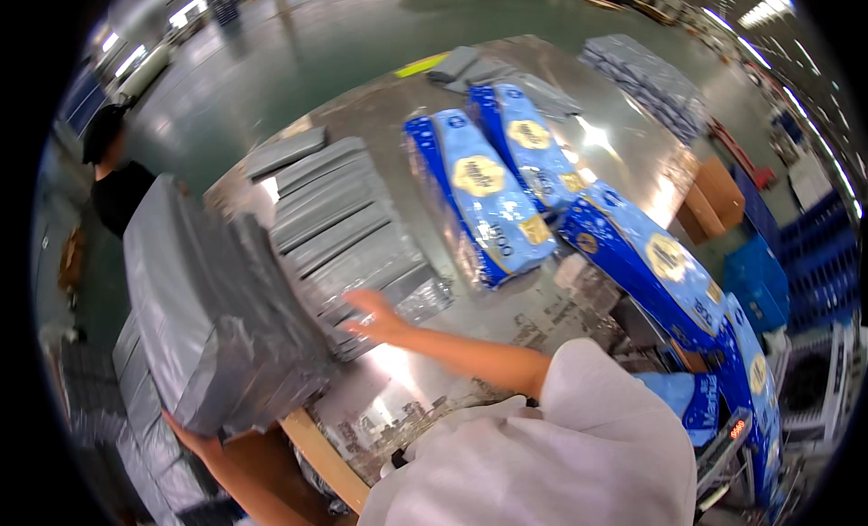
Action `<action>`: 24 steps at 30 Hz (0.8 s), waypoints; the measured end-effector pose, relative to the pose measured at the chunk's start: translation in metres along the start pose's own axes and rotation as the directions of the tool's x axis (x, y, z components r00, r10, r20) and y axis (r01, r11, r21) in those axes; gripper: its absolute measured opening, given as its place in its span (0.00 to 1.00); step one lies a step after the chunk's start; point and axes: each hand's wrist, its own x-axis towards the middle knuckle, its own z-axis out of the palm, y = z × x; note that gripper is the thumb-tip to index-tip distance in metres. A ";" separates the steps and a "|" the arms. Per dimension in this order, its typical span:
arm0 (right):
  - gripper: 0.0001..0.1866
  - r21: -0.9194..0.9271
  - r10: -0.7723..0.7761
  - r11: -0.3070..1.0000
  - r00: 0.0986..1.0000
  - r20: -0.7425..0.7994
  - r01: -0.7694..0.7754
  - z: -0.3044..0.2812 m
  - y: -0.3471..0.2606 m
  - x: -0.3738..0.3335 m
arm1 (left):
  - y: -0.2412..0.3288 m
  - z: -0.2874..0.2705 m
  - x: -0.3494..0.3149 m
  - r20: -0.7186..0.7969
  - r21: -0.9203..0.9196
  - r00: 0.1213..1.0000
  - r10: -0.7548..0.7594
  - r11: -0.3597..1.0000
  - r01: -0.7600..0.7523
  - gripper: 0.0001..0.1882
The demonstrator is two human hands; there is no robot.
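A large grey plastic-wrapped bundle (pixel 212 318) is tilted at the left edge of the metal table. My left hand (pixel 192 438) supports it from its lower near corner, its fingers partly hidden behind the plastic. My right hand (pixel 378 318) is empty, fingers spread, over the near end of a row of flat grey plastic packages (pixel 339 214). From this view I cannot tell whether it touches them. Beyond the row's far end lies a single smaller grey package (pixel 286 153).
Several blue packs in clear film (pixel 479 187) lie across the metal table (pixel 353 101). Grey film (pixel 506 74) sits at the far edge. More grey bundles (pixel 154 417) are stacked lower left. A person in black (pixel 122 187) stands beyond. Cardboard boxes (pixel 714 201) are at right.
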 end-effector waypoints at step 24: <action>0.35 -0.319 0.669 0.381 0.497 -0.553 -0.868 -0.658 0.132 -0.375 | -0.550 0.186 -0.482 0.192 0.981 -0.343 -0.919 0.187 0.046 0.41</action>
